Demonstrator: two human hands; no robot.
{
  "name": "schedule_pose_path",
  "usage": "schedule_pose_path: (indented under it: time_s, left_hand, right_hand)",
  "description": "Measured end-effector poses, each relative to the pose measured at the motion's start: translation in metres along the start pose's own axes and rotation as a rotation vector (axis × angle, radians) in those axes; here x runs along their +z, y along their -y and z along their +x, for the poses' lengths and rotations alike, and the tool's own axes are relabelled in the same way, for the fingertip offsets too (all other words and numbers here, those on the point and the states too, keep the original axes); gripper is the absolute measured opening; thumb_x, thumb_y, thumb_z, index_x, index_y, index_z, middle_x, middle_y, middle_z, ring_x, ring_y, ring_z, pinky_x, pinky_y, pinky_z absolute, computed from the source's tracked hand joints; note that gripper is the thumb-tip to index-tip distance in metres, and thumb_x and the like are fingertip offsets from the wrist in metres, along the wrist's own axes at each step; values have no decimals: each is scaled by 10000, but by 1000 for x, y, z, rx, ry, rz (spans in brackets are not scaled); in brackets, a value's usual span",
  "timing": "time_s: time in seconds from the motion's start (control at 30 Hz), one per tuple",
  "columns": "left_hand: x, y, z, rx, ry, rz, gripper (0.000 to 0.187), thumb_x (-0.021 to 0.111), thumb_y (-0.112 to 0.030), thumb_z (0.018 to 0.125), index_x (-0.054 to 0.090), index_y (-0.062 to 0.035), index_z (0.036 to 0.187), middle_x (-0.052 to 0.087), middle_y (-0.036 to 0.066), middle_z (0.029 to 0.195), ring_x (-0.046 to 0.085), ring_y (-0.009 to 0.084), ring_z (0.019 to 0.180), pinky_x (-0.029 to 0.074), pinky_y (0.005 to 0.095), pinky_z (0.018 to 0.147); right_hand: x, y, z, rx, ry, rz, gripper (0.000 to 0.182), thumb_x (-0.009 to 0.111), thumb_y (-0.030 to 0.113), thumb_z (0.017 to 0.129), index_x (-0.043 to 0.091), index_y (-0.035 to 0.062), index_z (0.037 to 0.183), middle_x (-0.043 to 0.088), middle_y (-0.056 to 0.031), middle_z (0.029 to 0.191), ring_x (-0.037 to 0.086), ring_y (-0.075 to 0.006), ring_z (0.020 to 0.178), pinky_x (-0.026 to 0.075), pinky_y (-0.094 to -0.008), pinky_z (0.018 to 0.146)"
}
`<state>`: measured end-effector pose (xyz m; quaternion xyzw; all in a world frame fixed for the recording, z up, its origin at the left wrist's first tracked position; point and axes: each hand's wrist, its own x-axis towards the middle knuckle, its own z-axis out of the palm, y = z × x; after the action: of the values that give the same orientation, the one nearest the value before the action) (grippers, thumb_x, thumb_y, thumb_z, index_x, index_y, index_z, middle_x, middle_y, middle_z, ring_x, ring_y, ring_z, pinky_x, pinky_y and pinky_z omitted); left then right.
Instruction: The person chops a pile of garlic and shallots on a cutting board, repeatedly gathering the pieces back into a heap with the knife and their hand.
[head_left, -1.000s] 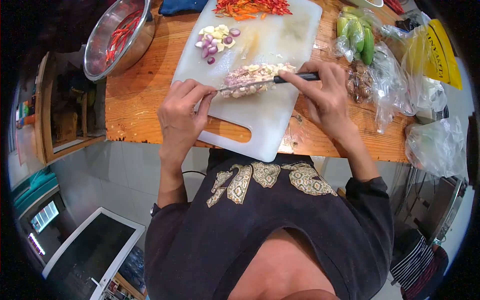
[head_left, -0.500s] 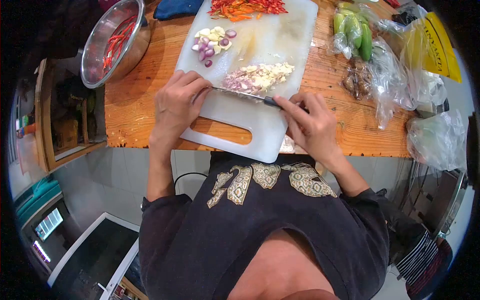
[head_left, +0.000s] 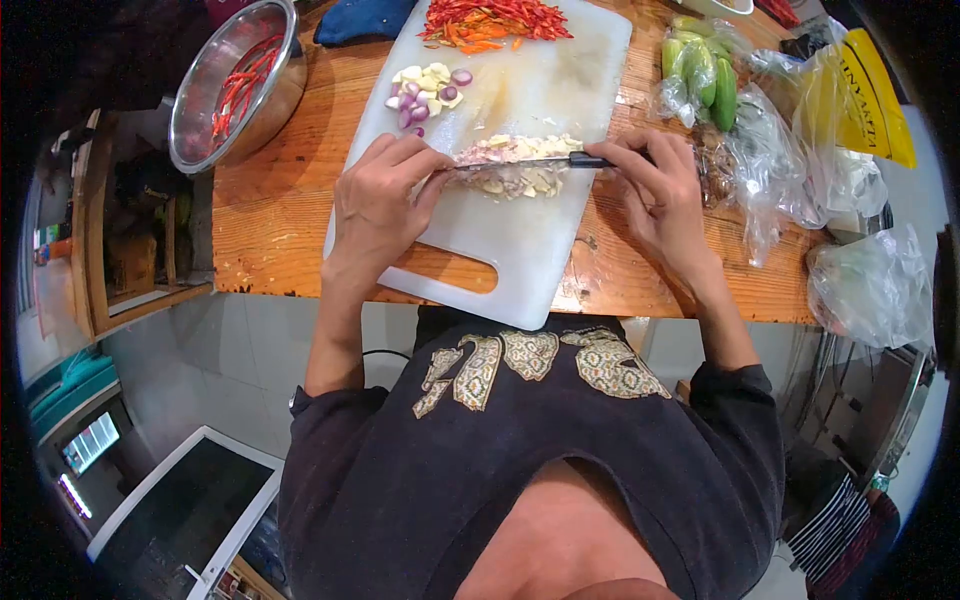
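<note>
- Bright, even light falls on the worktop (head_left: 265, 225) and white cutting board (head_left: 565, 85).
- Pale glare sits on the wood beside the board's lower right corner; glints mark the metal bowl (head_left: 180, 110) and clear plastic bags (head_left: 765, 150).
- The cabinet (head_left: 90, 230) interior at left is dim.
- Wide-lens distortion bends the outer edges, with black corners and bluish fringing at right.
- The knife (head_left: 530, 162) blade looks slightly soft.
- The black shirt (head_left: 540, 450) shows little detail.

Black-handled knife (head_left: 535, 161) spans left grip (head_left: 385, 190) (tip) to right grip (head_left: 660, 185) (handle), crossing chopped pale-and-purplish pieces (head_left: 520, 149) between them.
</note>
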<state>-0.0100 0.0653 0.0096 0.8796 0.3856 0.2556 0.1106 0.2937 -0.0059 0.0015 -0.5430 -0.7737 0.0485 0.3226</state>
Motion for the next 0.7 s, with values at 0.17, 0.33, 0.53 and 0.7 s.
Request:
schedule_pose_path:
  time_s: [0.17,0.33,0.53,0.7]
  left_hand:
    - [-5,-3,0,-33,-47,-27,145,799,-66,777,743,-96,908,677,41,847,654,253,846,519,380,705]
    - [1,1,-9,-91,-15,-26,143,795,-51,768,741,-87,896,675,52,828,650,260,837,511,391,703]
    - [4,0,-9,-105,13,-14,128,763,-7,767,708,-61,869,655,65,820,632,272,824,502,404,702]
    - [7,-2,-9,-110,27,-3,109,748,-5,781,678,-44,854,609,86,800,615,290,809,487,421,684]
  right_hand:
    - [-6,-1,23,-125,14,-23,433,694,-15,796,750,169,1184,637,-70,1029,581,-294,1007,466,-424,895]
    - [13,-10,20,-162,51,-19,477,690,-25,769,751,183,1194,621,-64,1051,568,-301,1033,463,-424,911]
    - [17,-9,21,-141,55,6,507,695,-29,752,754,196,1202,619,-64,1043,562,-310,1036,454,-428,931]
    - [16,-3,18,-158,41,-47,507,707,-24,736,758,194,1190,620,-67,1041,561,-305,1025,440,-432,935]
